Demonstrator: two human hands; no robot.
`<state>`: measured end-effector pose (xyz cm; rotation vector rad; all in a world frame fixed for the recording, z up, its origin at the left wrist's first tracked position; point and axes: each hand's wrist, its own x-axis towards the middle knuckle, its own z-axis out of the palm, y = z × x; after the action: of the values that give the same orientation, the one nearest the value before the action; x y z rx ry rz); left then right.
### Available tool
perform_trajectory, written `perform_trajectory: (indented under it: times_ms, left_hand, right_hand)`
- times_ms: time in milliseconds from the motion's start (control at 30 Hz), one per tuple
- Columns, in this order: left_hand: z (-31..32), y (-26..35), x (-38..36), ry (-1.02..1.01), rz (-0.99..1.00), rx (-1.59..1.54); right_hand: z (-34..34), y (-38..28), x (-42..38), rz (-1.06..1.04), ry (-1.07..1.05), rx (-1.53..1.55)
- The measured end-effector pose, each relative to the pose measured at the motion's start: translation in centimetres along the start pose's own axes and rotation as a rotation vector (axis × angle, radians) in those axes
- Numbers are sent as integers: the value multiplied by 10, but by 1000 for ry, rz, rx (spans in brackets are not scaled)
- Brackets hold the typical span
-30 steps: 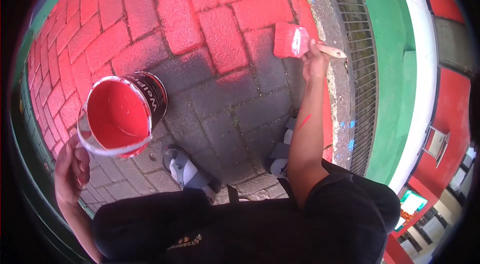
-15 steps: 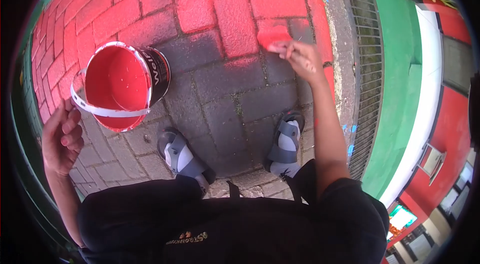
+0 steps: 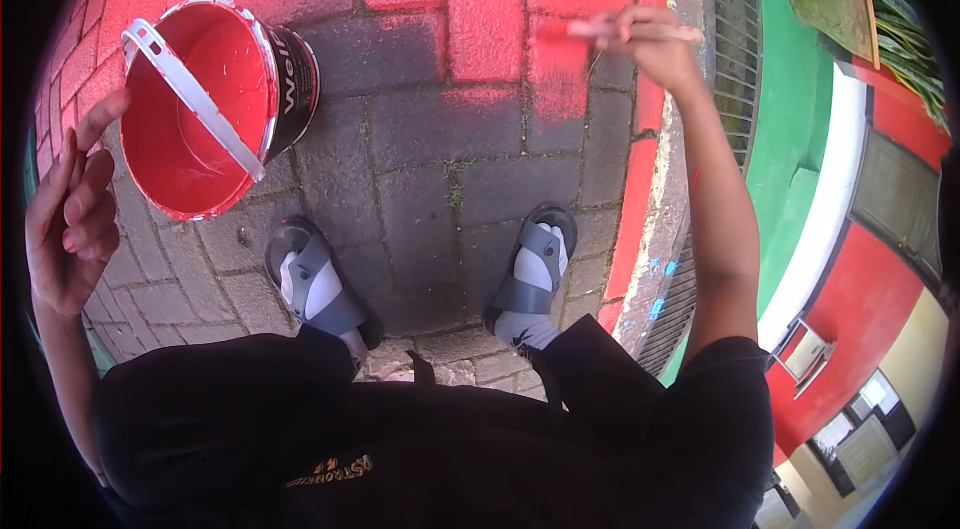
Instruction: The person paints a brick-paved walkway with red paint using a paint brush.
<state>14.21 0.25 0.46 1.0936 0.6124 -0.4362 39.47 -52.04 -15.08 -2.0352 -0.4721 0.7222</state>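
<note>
My right hand (image 3: 655, 41) is closed round the pale handle of a paintbrush (image 3: 597, 30). Its red-coated bristles point left over a freshly reddened paver and look blurred. On the other side, my left hand (image 3: 72, 229) hangs beside the paint bucket (image 3: 292, 94), index finger stretched towards the rim and the other fingers loosely bent; nothing shows in it. The bucket is black outside and coated red inside, with a white, paint-smeared rim. Its white handle (image 3: 195, 99) lies slantwise across the opening. Red paint (image 3: 485, 14) covers the upper pavers, while grey pavers (image 3: 410, 179) lie nearer me.
My feet in grey sandals (image 3: 325, 279) stand on the pavers below the bucket and brush. A pale kerb and a metal drain grate (image 3: 735, 39) run along the right. Beyond them are a green strip (image 3: 790, 189), a planter (image 3: 825, 4) and a red wall.
The brush has lifted away from the paver, leaving a longer red patch. The bucket's handle has swung across its mouth, and my left hand is now apart from it. The view has shifted.
</note>
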Motion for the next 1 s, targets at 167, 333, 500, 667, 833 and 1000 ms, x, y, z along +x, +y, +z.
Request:
perform_trajectory:
  times_ms: [167, 333, 500, 667, 833, 1000]
  left_hand:
    - [6, -9, -5, 1, 27, 56]
    - [29, -5, 11, -130, 122, 143]
    - [17, -5, 4, -124, 160, 55]
    - [8, -14, -12, -52, 138, 45]
    - [-6, -26, -25, 8, 134, 74]
    - [-17, -28, -29, 61, 130, 76]
  right_hand:
    - [21, 27, -6, -77, 152, -30]
    - [62, 36, -97, 11, -33, 267]
    - [46, 4, -120, 120, -291, -72]
    - [26, 18, -23, 75, -109, 36]
    - [4, 5, 23, -105, 218, -119]
    - [54, 45, -39, -185, 39, 184]
